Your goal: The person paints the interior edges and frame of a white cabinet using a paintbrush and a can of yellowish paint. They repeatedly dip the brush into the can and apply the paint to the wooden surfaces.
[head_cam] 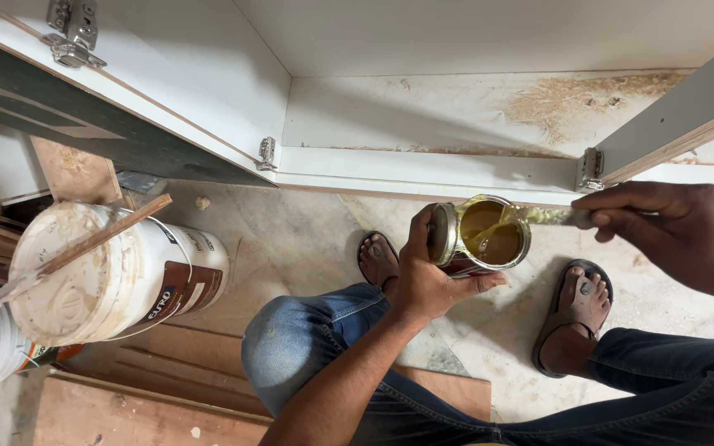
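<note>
On the left, a white bucket [117,272] lies tipped on the floor with a wooden stick [84,244] across its top. In the middle, the left hand [427,277] is curled tight around a small tin [479,235] of yellow glue, tilting it so the glue can be reached. The right hand [675,227] pinches a flat tool [551,216], dipping its tip into the tin.

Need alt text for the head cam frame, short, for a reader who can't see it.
A crouching person's left hand tilts an open tin of yellowish glue while the right hand dips a flat tool into it. In front is an open white cabinet with sawdust on its floor. A white bucket with a wooden stick across it sits to the left.
</note>
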